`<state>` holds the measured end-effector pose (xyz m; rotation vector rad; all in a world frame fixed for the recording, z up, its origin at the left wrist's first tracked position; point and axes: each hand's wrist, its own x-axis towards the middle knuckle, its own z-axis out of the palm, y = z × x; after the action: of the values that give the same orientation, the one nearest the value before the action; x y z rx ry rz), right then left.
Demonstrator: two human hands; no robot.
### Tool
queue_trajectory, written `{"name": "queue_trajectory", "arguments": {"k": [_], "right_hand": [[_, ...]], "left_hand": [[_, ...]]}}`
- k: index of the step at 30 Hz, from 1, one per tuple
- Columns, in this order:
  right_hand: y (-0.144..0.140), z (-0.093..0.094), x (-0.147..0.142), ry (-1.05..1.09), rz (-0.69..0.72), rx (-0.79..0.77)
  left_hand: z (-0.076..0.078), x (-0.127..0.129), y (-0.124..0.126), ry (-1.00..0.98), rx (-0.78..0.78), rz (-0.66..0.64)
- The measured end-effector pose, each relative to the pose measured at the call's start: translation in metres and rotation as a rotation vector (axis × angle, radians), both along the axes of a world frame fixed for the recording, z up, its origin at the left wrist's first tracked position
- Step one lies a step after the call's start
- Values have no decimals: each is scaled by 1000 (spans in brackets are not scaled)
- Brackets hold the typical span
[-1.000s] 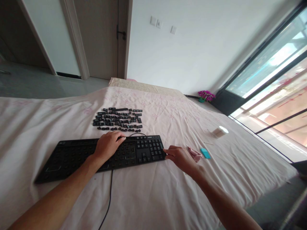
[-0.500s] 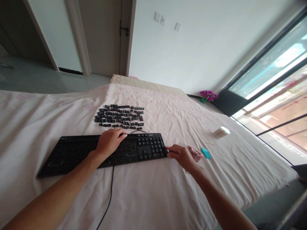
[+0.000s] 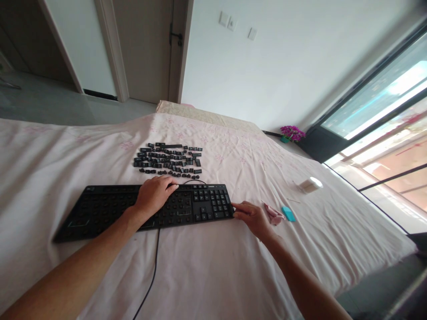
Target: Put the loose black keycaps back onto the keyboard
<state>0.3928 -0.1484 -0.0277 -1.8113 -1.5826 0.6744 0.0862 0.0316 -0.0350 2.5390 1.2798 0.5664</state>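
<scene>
I see a black keyboard [image 3: 147, 209] lying flat on a pale pink bedsheet [image 3: 213, 266], its long side running across my view, with most of its keycaps gone from the main block and only the right-hand clusters populated. My left hand [image 3: 154, 195] rests palm down on the middle of the keyboard, fingers relaxed and spread forward toward its far edge, closed on nothing; the fingertips [image 3: 173, 187] sit at the top rim, just short of the cable loop. My right hand [image 3: 253, 218] lies on the sheet at the keyboard's right end, its fingers pointing left so that the tips touch the near right corner by the number pad. That hand looks loosely curled; I cannot tell whether it pinches anything.

The keyboard cable [image 3: 151, 271] runs from under the near edge down toward me. Beyond the far edge, a scatter of loose black keycaps [image 3: 168, 160] lies on the sheet, apart from both hands. Just right of my right hand are a crumpled pink cloth [image 3: 274, 214] and a small turquoise object [image 3: 288, 214], with a white cylindrical container [image 3: 310, 184] farther right.
</scene>
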Motion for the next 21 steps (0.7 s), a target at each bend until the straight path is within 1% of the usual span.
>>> {"name": "queue_trajectory", "arguments": {"k": [4,9,12,14,17,21], "right_hand": [[0,7,-4,-102,55,15],[0,25,-12,-375,125,-15],[1,31,-17,-530,157,-50],[0,32,-20,-639,185,-71],[-6,27,-28,-802,217,-72],[-19,15,-42,-1015,188,-27]], "left_hand": [[1,0,-1,-5,3,5],[0,-1,-1,4,8,12],[0,-1,0,0,5,11],[0,0,-1,-5,4,9],[1,0,-2,-14,0,8],[3,0,-3,-17,-8,8]]}}
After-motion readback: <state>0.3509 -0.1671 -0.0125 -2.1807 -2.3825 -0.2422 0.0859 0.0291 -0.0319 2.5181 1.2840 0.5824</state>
